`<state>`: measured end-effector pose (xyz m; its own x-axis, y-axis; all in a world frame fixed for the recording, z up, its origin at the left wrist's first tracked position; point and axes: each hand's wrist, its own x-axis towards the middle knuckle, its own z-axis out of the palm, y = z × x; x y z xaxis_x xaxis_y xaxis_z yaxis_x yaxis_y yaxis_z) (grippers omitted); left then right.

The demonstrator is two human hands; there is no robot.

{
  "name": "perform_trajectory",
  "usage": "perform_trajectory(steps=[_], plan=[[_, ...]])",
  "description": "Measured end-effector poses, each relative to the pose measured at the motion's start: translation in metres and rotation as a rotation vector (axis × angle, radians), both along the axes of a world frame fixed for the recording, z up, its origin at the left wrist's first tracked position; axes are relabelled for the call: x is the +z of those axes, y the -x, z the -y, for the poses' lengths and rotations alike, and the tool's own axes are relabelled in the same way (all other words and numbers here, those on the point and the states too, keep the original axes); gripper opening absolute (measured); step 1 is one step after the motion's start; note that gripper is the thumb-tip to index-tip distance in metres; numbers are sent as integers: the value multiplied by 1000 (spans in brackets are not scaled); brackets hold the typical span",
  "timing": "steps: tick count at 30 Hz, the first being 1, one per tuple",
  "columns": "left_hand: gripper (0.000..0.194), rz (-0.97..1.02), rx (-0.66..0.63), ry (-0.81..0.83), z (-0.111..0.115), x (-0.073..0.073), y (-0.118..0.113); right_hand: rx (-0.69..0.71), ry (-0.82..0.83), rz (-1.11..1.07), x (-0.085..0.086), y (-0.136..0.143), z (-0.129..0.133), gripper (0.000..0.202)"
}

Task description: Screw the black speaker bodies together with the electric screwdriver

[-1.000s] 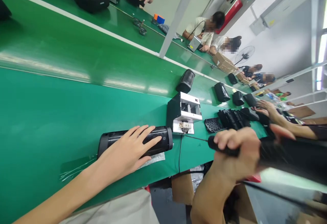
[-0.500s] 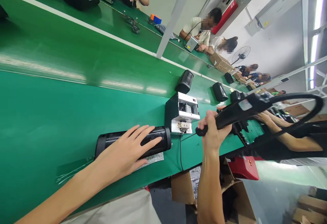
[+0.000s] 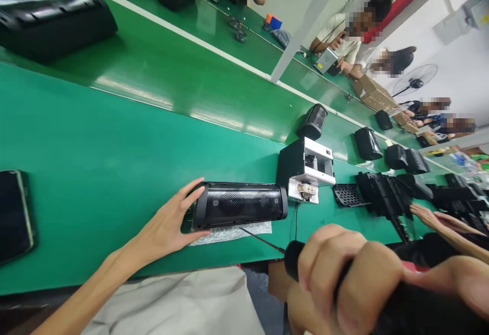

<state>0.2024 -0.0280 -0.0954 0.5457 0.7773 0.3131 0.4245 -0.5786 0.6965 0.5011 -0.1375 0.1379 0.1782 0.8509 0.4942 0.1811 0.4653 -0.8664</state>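
Observation:
A black speaker housing (image 3: 240, 203) with two perforated patches lies lengthwise on a sheet of bubble wrap (image 3: 229, 233). My left hand (image 3: 171, 217) holds its left end, fingers over the far edge and thumb along the near edge. Close to the camera, my right hand (image 3: 351, 274) is wrapped around a black electric screwdriver (image 3: 294, 261). Its long thin bit points left, with the tip by the housing's near edge; whether it touches, I cannot tell. Just right of the housing stands a black-and-white screw feeder (image 3: 305, 169).
A phone (image 3: 15, 215) lies at the left. A large black housing (image 3: 53, 16) stands back left, and several smaller ones (image 3: 369, 144) sit back right. Black plastic parts (image 3: 382, 197) cover the right of the green bench, near a co-worker's hands (image 3: 428, 217). Other people work across the bench.
My right hand has brought the screwdriver from beside the screw feeder toward the camera and the housing's near edge. My left hand has slid from the housing's top to its left end.

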Motion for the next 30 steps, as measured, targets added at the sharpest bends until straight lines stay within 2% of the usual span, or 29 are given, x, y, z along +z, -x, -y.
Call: perform_trajectory(steps=[2,5,9,12,14,17,19,24,26,30], plan=[[95,14,-5,12,1,0,-4,87,-47,-29,-10,6,-10,33],[90,14,-6,8,0,7,-6,103,-88,-52,-16,19,-22,20],[89,7,-7,-12,-2,9,-5,145,-85,-52,-5,37,-32,26],[88,8,3,-17,-2,7,-5,111,-91,-15,7,48,-40,27],[86,14,5,-29,-2,6,-6,98,-120,13,8,56,-45,31],[85,24,7,-45,-1,7,-6,29,-195,-17,-2,67,-52,33],[87,33,10,-44,-1,7,-6,-3,-172,-13,-15,74,-56,31],[91,56,-7,-48,1,7,-7,46,-99,-39,-42,77,-65,36],[91,65,-10,-57,1,8,-7,79,-112,-12,-45,73,-67,44],[93,89,-17,-47,1,7,-7,212,-90,86,-39,62,-66,54]])
